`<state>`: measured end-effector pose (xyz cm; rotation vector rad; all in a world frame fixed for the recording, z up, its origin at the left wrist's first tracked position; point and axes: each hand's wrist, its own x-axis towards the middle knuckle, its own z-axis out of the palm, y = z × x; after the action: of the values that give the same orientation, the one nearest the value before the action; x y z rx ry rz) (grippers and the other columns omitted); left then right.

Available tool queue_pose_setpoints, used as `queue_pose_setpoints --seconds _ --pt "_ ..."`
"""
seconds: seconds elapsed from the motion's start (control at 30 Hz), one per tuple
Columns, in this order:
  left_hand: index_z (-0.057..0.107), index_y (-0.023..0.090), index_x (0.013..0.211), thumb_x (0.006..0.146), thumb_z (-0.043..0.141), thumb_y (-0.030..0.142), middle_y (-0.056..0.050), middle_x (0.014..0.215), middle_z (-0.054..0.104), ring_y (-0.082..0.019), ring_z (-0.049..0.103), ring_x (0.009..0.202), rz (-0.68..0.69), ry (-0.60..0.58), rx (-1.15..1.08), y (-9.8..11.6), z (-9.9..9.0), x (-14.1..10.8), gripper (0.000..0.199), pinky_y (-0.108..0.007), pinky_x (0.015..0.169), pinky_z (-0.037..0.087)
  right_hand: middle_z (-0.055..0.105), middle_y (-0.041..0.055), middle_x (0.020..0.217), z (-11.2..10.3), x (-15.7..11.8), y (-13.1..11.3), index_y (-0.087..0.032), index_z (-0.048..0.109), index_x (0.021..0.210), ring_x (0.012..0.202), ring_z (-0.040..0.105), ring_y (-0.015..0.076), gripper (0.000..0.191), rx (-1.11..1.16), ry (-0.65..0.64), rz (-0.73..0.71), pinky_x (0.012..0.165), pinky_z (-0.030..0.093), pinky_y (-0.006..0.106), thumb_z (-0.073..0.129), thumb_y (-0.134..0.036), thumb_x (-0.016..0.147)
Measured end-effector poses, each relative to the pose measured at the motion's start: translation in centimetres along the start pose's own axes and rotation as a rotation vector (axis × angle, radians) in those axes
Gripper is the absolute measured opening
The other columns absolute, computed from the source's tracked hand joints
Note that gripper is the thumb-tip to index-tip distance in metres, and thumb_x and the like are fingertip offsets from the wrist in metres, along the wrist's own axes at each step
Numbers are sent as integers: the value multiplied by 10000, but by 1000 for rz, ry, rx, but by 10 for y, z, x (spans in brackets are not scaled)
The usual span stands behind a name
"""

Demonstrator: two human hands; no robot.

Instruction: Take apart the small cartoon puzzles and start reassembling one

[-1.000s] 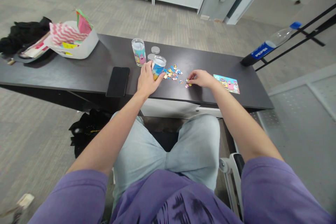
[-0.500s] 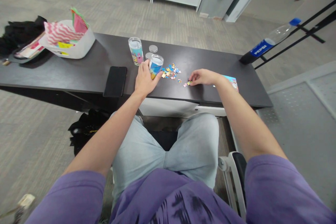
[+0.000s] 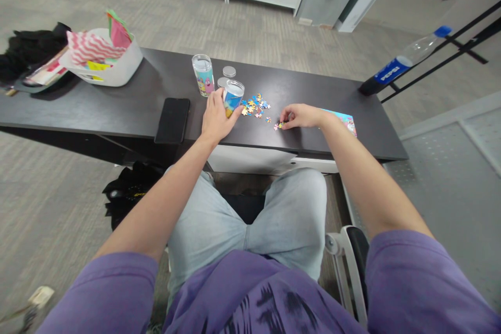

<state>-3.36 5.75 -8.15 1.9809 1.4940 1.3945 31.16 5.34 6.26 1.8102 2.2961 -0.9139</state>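
Observation:
My left hand (image 3: 217,119) is wrapped round a clear canister (image 3: 234,96) with a blue and yellow picture, tilted a little to the right. Beside it lies a loose heap of jigsaw puzzle pieces (image 3: 256,106) on the dark table (image 3: 313,91). My right hand (image 3: 296,116) is closed, thumb and fingertips pinched at a small yellow-green jigsaw puzzle piece (image 3: 281,125). A pink piece (image 3: 276,127) touches or nearly touches that one. Another single piece (image 3: 268,120) lies between them and the heap. Part of the pinch is hidden by the fingers.
Behind the left hand stand a second canister (image 3: 203,75) and two round metal lids (image 3: 229,71). A black phone (image 3: 172,120) lies to the left, with a white basket (image 3: 124,67) beyond. Rightward are a colourful card (image 3: 346,121) and a Pepsi bottle (image 3: 395,69).
My right hand has shifted slightly left, toward the pink piece, showing more of the card behind the wrist. My left hand keeps its hold on the canister.

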Motion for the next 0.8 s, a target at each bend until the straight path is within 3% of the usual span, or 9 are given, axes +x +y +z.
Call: queue_pose_setpoints --seconds 0.1,0.27,0.4,0.53,0.7,0.8 --pt "568 221 1718 948 430 1327 -298 1663 713 -556 661 1660 4 -5 6 2 0 0 1354 -755 1468 508 813 -2 885 1 1 1 -297 770 913 914 787 245 258 115 -40 -14 929 615 362 998 -181 949" --pt "577 195 1773 1052 527 1215 -316 1694 708 -525 654 1650 -8 -35 24 9 -5 -2 1250 -722 1502 454 813 -21 874 6 9 3 -312 778 981 857 762 237 400 330 -137 -61 917 610 386 1102 -211 770" --pt "585 218 1789 1050 578 1192 -294 1704 702 -513 629 1672 -30 -40 5 10 -6 -1 1223 -704 1515 431 787 -31 846 8 18 2 -316 838 1042 831 727 234 372 269 -148 -110 874 570 385 1077 -260 763" --pt "595 199 1770 1004 506 1261 -296 1694 710 -516 647 1667 -27 -28 18 7 -5 0 1313 -722 1488 481 799 -13 858 8 20 -1 -311 827 964 864 742 243 298 235 -168 -126 868 561 385 1053 -298 771" --pt "573 154 1774 1050 453 1252 -296 1680 720 -498 672 1633 8 -32 51 2 -2 0 1321 -779 1463 516 810 -16 859 8 19 -5 -317 851 968 857 746 248 282 181 -175 -141 886 580 392 1062 -315 782" --pt "558 160 1760 1020 394 1287 -305 1642 731 -513 694 1621 30 -3 65 -2 3 0 1359 -747 1448 544 832 3 864 7 17 -8 -315 823 910 878 770 267 277 140 -145 -115 893 591 408 1076 -322 797"
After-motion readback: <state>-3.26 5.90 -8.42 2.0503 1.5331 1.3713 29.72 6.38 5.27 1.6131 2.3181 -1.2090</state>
